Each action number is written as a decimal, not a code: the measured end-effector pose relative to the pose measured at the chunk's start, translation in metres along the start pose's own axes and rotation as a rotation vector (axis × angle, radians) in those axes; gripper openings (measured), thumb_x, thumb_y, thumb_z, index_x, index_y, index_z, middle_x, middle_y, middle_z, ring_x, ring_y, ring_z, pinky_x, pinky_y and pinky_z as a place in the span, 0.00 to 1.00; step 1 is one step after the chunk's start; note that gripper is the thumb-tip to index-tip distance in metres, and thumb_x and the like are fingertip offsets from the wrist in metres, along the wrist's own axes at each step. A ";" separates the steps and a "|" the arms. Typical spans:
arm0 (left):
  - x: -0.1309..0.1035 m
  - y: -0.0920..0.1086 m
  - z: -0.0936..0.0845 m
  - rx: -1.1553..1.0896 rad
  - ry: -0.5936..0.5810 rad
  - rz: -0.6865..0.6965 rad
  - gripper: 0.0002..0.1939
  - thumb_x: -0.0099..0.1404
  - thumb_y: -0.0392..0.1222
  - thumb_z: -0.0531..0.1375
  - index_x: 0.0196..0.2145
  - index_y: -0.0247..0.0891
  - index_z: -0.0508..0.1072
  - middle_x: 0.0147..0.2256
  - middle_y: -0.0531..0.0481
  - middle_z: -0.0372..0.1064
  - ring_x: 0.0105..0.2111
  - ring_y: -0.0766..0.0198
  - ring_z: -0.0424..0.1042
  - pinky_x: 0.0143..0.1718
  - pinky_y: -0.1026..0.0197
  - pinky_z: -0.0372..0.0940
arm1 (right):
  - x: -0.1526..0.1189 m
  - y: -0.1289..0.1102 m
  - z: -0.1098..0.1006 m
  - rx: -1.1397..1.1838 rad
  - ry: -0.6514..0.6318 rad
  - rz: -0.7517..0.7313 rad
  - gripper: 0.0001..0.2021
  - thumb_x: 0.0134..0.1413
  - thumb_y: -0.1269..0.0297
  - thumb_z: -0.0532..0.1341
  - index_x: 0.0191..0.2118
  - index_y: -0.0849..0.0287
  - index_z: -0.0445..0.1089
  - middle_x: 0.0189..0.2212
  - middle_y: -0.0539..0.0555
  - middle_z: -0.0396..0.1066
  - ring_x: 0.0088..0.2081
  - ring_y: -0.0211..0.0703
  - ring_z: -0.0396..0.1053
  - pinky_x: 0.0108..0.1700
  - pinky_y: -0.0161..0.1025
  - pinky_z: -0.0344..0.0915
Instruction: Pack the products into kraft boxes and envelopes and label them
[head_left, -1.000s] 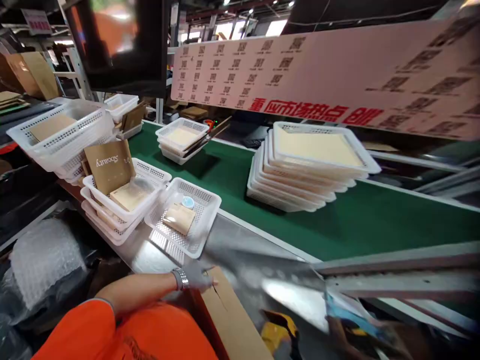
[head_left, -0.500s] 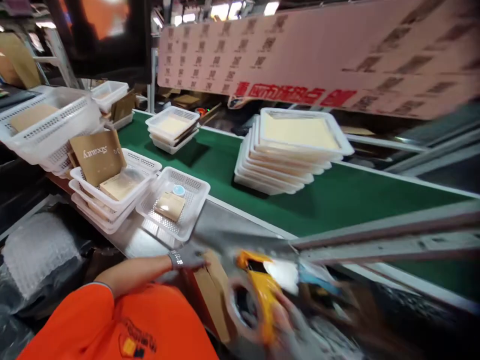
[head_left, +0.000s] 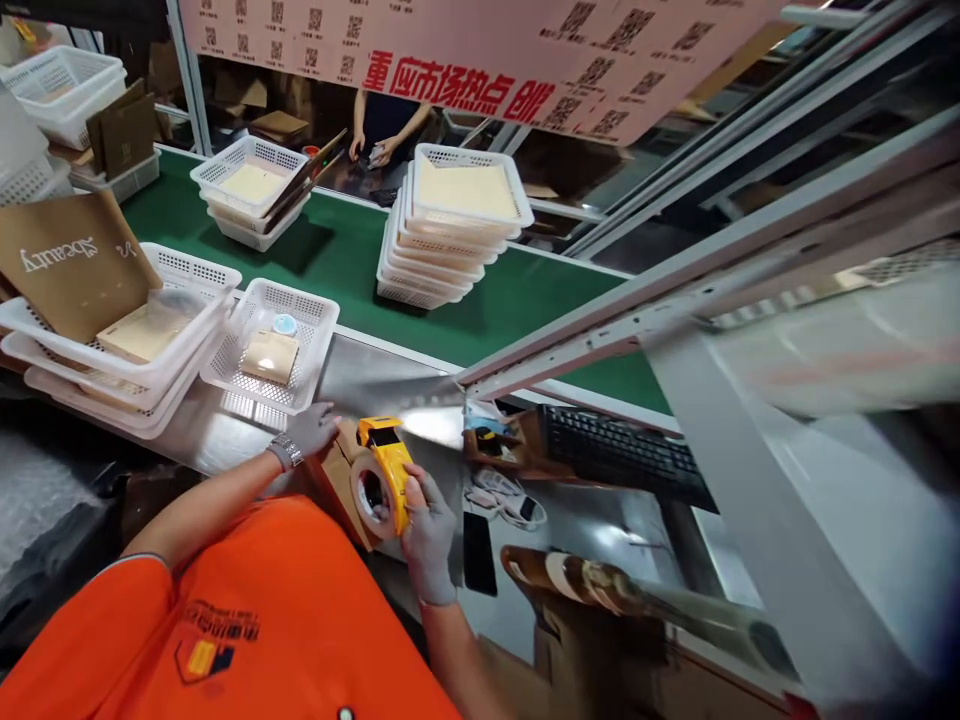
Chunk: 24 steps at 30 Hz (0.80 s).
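My right hand [head_left: 430, 535], in a grey glove, is closed around a yellow tape dispenser [head_left: 393, 465] fitted with a wide roll of tape. The roll is against or just above the top of a brown cardboard box [head_left: 340, 470] in front of my body. My left hand [head_left: 312, 430], also gloved and with a metal watch at the wrist, grips the far end of this box. Its fingertips press at the top edge; part of the fingers is hidden. Beyond that hand, a white basket [head_left: 324, 350] holds a small tan packet [head_left: 270, 357] and a round light-blue item [head_left: 285, 324].
Stacked white baskets [head_left: 187, 350] stand at the left. More stacks [head_left: 442, 250] sit on the green conveyor [head_left: 345, 270]. A slanted metal beam [head_left: 570, 350] crosses at right, above a keyboard [head_left: 626, 450], a black phone [head_left: 479, 553] and a cardboard tube [head_left: 555, 575]. Another person's hands [head_left: 382, 152] show beyond.
My view has swung to the right and steadied. The tape dispenser in my right hand has come closer over the box. My left hand has stayed at the box's far end.
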<state>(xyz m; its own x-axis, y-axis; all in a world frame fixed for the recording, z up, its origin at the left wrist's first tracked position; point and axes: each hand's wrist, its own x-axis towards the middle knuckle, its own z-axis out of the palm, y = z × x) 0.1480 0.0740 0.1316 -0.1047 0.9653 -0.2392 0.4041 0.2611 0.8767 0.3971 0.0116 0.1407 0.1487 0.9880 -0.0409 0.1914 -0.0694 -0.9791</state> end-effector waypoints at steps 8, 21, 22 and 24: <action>0.004 0.040 0.005 -0.271 -0.275 -0.215 0.32 0.79 0.67 0.55 0.28 0.37 0.75 0.27 0.47 0.75 0.28 0.59 0.73 0.33 0.57 0.69 | 0.001 -0.006 -0.001 -0.019 -0.057 -0.006 0.26 0.59 0.38 0.68 0.45 0.59 0.83 0.45 0.61 0.83 0.46 0.54 0.78 0.48 0.47 0.77; 0.017 -0.028 -0.023 0.233 -0.040 -0.119 0.22 0.72 0.45 0.63 0.20 0.39 0.73 0.24 0.45 0.72 0.36 0.55 0.74 0.41 0.57 0.62 | 0.006 -0.072 -0.037 -0.344 -0.516 0.233 0.27 0.44 0.54 0.76 0.51 0.57 0.85 0.39 0.56 0.86 0.34 0.53 0.82 0.36 0.43 0.77; 0.016 -0.033 -0.020 0.264 -0.076 -0.119 0.22 0.72 0.46 0.63 0.20 0.39 0.74 0.24 0.44 0.73 0.37 0.54 0.75 0.41 0.57 0.63 | 0.006 -0.072 -0.040 -0.357 -0.522 0.248 0.27 0.44 0.53 0.76 0.52 0.57 0.85 0.40 0.56 0.86 0.35 0.53 0.82 0.37 0.43 0.78; 0.016 -0.040 -0.014 0.308 -0.172 -0.139 0.22 0.73 0.50 0.63 0.22 0.39 0.77 0.25 0.43 0.75 0.37 0.53 0.78 0.40 0.58 0.64 | 0.006 -0.074 -0.042 -0.382 -0.551 0.253 0.29 0.45 0.51 0.75 0.54 0.58 0.84 0.41 0.57 0.87 0.39 0.55 0.82 0.42 0.45 0.78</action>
<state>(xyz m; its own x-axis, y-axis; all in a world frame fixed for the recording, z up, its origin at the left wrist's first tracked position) 0.1176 0.0788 0.0988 -0.0342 0.8991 -0.4364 0.6539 0.3504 0.6706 0.4242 0.0170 0.2213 -0.2593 0.8542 -0.4507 0.5570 -0.2490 -0.7923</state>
